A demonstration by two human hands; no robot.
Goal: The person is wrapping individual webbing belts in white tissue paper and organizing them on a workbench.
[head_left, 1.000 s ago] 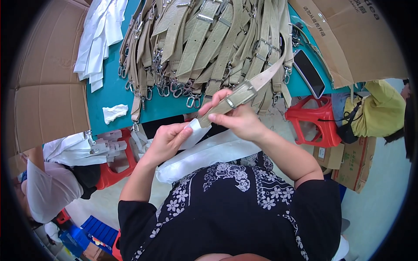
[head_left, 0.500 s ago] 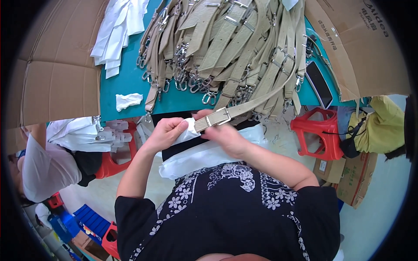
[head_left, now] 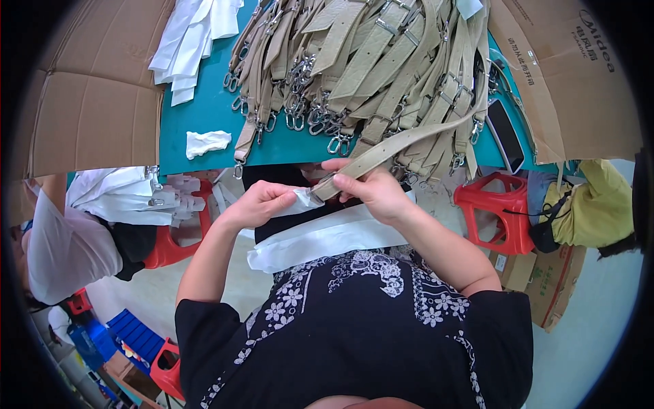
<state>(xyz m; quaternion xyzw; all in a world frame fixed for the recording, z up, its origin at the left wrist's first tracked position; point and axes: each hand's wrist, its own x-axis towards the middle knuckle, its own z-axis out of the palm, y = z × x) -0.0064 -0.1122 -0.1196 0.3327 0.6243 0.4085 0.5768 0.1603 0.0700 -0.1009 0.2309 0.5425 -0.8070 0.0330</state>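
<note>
The left hand (head_left: pixel 262 204) pinches a thin white wrapping piece (head_left: pixel 306 200), with the thumb on top and the fingers bent below. The right hand (head_left: pixel 375 193) is clamped on a long beige leather-like strap (head_left: pixel 385 152); its thumb presses from above, and some of its fingers go behind. The two hands are near each other but do not touch.

The strap is in front of the person, its lower end between the hands, close over the front edge of the green worktop (head_left: pixel 204 112). Its long axis goes slantwise, from the white wrapping at lower left up to the right, and then it bends toward a large pile of similar beige straps with silver metal clips (head_left: pixel 364 75). The far end cannot be told apart from this pile. So the strap lies to the right of the left hand and passes through the right hand, which is the nearer one to its long part. The left hand is at the wrapped end; how far the wrapping goes around it, I cannot tell.

Below the hands, a long white sheet (head_left: pixel 327 237) lies across the lap. On the worktop, a small crumpled white piece (head_left: pixel 208 143) rests left of the pile.
</note>
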